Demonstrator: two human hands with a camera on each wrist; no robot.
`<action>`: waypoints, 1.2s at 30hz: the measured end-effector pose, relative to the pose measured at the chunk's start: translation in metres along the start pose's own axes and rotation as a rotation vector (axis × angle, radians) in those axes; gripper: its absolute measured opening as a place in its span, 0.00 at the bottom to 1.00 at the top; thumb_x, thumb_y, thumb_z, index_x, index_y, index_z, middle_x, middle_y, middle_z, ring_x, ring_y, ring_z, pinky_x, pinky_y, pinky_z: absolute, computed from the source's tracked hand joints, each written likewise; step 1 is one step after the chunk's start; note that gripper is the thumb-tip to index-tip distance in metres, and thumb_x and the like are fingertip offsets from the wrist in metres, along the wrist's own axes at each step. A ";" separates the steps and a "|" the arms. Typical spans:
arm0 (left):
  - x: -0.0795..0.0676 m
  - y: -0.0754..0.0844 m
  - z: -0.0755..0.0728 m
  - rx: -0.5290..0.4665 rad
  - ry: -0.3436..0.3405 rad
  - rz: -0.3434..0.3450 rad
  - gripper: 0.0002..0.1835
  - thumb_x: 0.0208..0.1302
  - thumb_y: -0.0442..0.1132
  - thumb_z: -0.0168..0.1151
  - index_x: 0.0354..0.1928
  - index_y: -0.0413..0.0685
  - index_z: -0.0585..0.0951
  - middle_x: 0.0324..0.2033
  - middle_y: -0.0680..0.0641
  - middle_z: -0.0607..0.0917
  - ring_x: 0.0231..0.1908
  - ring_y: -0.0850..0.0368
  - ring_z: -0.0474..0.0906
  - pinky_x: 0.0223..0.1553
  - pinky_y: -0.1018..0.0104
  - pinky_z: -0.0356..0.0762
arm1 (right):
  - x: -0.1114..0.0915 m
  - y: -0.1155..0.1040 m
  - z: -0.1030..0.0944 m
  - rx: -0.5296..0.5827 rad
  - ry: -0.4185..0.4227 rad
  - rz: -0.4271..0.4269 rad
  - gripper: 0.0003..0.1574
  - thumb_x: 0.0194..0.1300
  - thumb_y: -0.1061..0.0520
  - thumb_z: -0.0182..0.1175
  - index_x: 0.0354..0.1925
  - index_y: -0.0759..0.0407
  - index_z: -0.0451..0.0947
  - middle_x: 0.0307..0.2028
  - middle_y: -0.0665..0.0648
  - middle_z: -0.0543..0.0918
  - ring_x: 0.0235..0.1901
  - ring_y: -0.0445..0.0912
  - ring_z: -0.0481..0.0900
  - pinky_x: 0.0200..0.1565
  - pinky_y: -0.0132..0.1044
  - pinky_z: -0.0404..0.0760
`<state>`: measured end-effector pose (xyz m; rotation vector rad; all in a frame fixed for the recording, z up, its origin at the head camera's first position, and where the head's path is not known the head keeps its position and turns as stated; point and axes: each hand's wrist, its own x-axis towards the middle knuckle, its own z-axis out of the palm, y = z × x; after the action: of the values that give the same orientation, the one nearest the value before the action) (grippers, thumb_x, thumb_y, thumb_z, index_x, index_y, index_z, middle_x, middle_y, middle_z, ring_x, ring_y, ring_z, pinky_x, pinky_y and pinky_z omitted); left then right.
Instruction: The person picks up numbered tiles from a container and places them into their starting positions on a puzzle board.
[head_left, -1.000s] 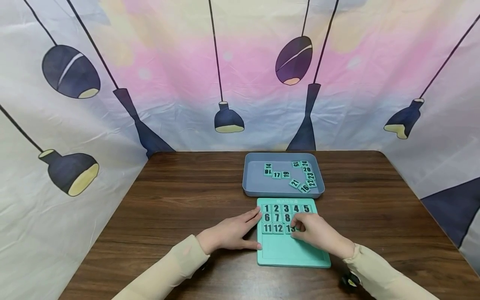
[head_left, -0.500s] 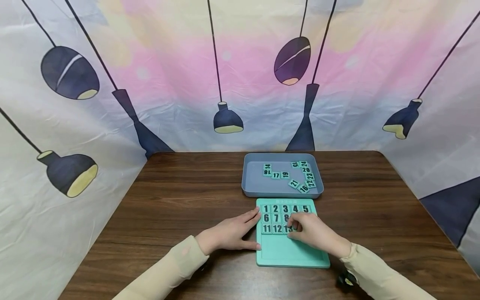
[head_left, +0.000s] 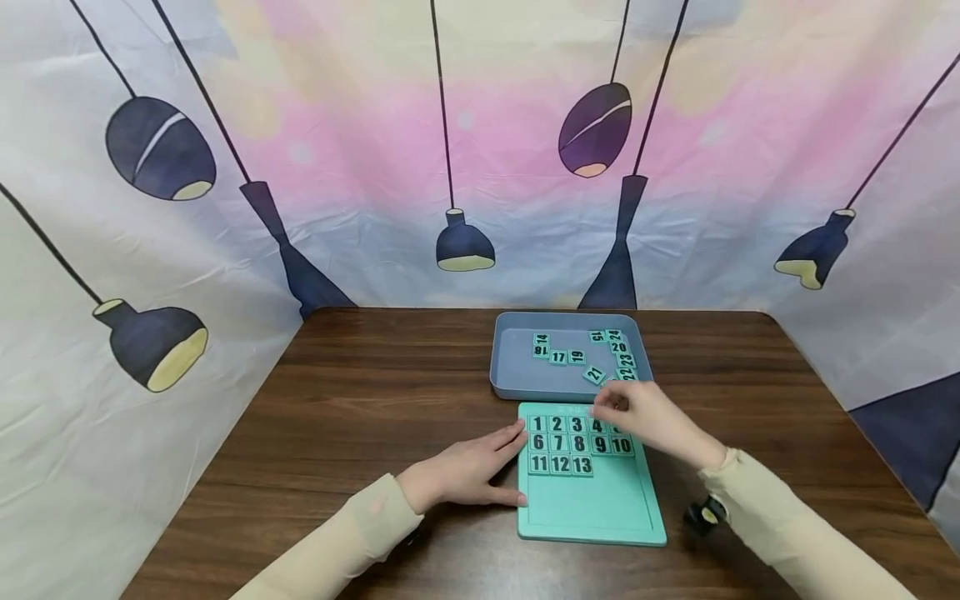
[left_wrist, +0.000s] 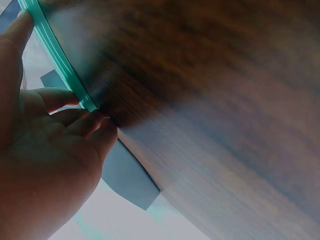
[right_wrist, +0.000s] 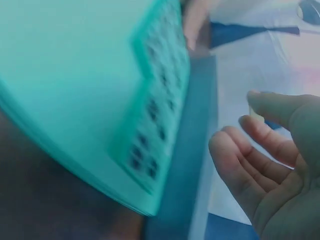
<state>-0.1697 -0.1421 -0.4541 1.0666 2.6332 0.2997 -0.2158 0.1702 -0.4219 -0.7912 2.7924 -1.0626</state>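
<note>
A mint-green number board [head_left: 592,512] lies on the table, with tiles 1 to 13 in rows on its upper part; tile 13 [head_left: 582,465] ends the third row. My left hand [head_left: 465,471] rests with extended fingers against the board's left edge, also visible as a green rim [left_wrist: 55,55] in the left wrist view. Over the board's top right corner is my right hand [head_left: 652,417], partly covering tiles 4 and 5. In the right wrist view its fingers [right_wrist: 227,160] are loosely bent, thumb and index apart, with nothing between them.
A grey-blue tray [head_left: 513,358] stands just behind the board. Several loose number tiles lie in it, among them 17 [head_left: 558,357] and 21 [head_left: 594,375]; some near its front right corner are hidden by the right hand. A printed cloth [head_left: 375,167] hangs behind the table.
My right hand has left tile 13 and moved up and away toward the tray, uncovering tiles 9 and 10. Tile 13 sits beside 12. The left hand has stayed at the board's edge.
</note>
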 end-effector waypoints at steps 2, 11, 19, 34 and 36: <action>-0.001 0.000 -0.001 -0.005 -0.004 -0.001 0.51 0.68 0.70 0.54 0.80 0.48 0.52 0.79 0.47 0.49 0.76 0.55 0.52 0.68 0.59 0.64 | 0.013 0.000 -0.011 0.023 0.000 0.022 0.12 0.71 0.44 0.64 0.39 0.49 0.84 0.30 0.48 0.84 0.24 0.44 0.76 0.28 0.37 0.75; 0.000 -0.003 0.002 -0.011 -0.006 -0.013 0.51 0.67 0.71 0.54 0.81 0.48 0.52 0.80 0.48 0.49 0.76 0.55 0.53 0.68 0.59 0.65 | 0.079 -0.014 -0.057 0.041 0.070 0.072 0.16 0.74 0.43 0.60 0.47 0.52 0.84 0.37 0.54 0.85 0.32 0.52 0.80 0.35 0.46 0.77; -0.001 -0.002 0.001 -0.009 -0.007 -0.004 0.51 0.68 0.70 0.54 0.80 0.47 0.52 0.79 0.47 0.49 0.76 0.54 0.53 0.68 0.59 0.66 | 0.123 -0.019 -0.059 0.063 0.134 0.055 0.17 0.75 0.49 0.60 0.53 0.57 0.83 0.48 0.59 0.85 0.48 0.53 0.82 0.50 0.52 0.79; -0.001 0.000 0.000 -0.002 -0.011 0.003 0.51 0.68 0.70 0.54 0.80 0.48 0.52 0.79 0.47 0.49 0.75 0.54 0.54 0.67 0.60 0.66 | 0.173 0.010 -0.019 0.127 0.014 0.109 0.22 0.76 0.57 0.57 0.62 0.68 0.76 0.56 0.68 0.80 0.55 0.60 0.78 0.55 0.55 0.76; -0.001 0.000 -0.001 -0.001 -0.013 0.004 0.50 0.68 0.70 0.54 0.80 0.48 0.52 0.79 0.47 0.49 0.75 0.53 0.54 0.67 0.60 0.66 | 0.177 0.014 -0.013 0.114 -0.007 0.110 0.24 0.76 0.58 0.57 0.64 0.70 0.74 0.57 0.69 0.79 0.56 0.61 0.77 0.56 0.55 0.76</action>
<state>-0.1693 -0.1428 -0.4530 1.0698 2.6202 0.2937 -0.3786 0.1019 -0.3982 -0.6205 2.7050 -1.1840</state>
